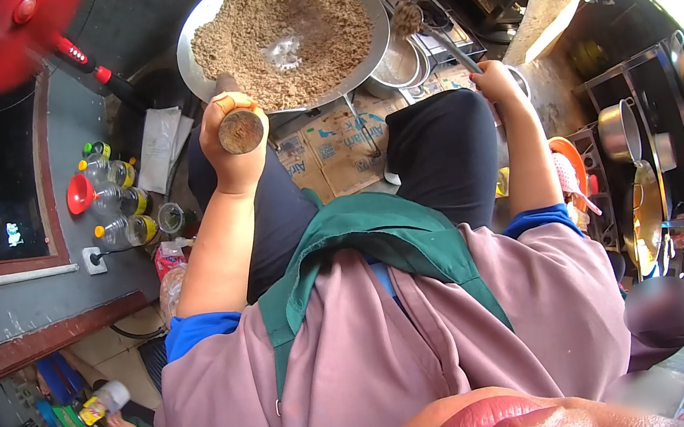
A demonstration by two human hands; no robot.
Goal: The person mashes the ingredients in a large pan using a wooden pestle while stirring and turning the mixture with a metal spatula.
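Observation:
My left hand [236, 154] is wrapped round a thick wooden handle [242, 131], its round end facing up toward me. The handle's dark shaft [227, 84] points to the near left rim of a large metal wok [193, 25]; its working end cannot be made out. Crumbly brown food [280, 21] fills the wok, with bare shiny metal showing near the middle. In my right hand [500, 85] is the long metal handle of a ladle [452, 49]. The ladle's head, coated with brown food, is outside the wok, above the stove area.
A metal pot [396, 66] stands right of the wok, by a gas stove [455, 23]. Flattened cardboard [333, 149] lies below. Bottles [123, 200] and a red fan [20, 36] are at left. Pans [619, 131] fill a right-hand rack. Another person's hand [123, 426] shows lower left.

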